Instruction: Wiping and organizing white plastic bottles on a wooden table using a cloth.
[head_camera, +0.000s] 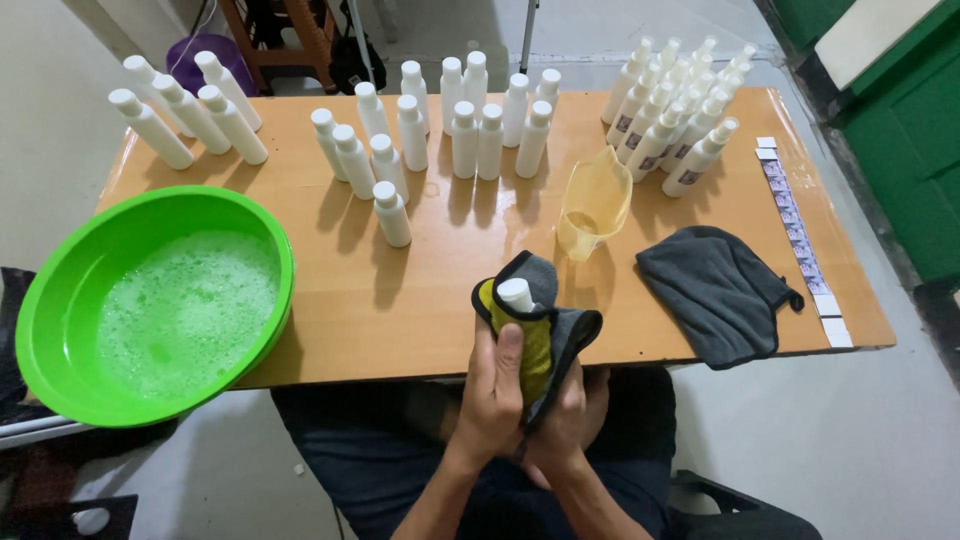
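Note:
My left hand (492, 392) and my right hand (566, 422) together clasp a white bottle (517, 295) wrapped in a yellow and grey cloth (548, 335), held just in front of the table's near edge. Only the bottle's white cap shows above the cloth. The left thumb lies along the yellow side of the cloth. The right hand is partly hidden under the grey fold.
On the wooden table (440, 300) stand many white bottles (470, 135), a translucent yellow jug (594, 205), a dark grey cloth (715, 292) and a strip of labels (797, 238) at the right edge. A green basin (260, 230) of foamy water overhangs the left front.

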